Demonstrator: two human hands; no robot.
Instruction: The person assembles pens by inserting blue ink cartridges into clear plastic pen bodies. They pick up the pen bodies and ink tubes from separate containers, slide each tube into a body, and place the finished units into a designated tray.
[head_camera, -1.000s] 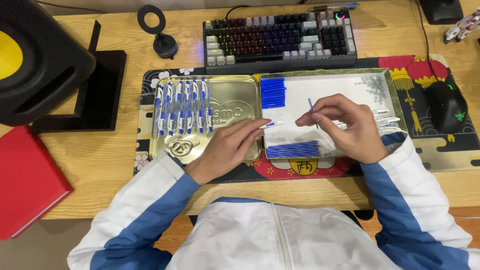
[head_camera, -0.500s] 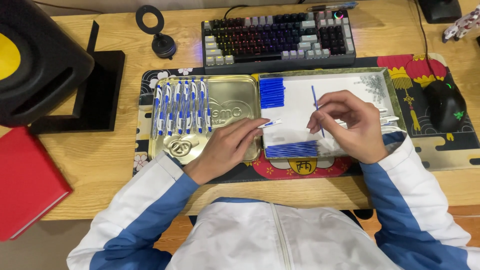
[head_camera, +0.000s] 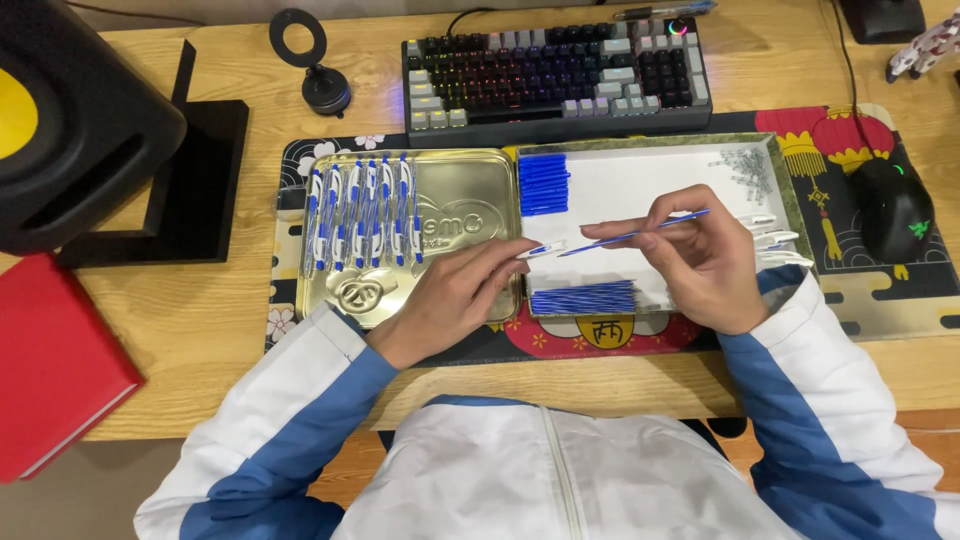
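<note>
Bright, even overhead light; soft shadows under the hands, mild glare on the gold tin lid (head_camera: 470, 200), sharp focus

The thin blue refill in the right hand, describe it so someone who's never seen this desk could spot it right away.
Find the white tray below the keyboard. Over its middle, the right hand pinches a thin blue refill, tip aimed at the white pen barrel in the left hand. Unlike the stacked refills, it is single and lifted.

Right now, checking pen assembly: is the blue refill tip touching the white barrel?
Apart. The head view shows a small gap between blue refill in right hand and white barrel in left hand.
</note>
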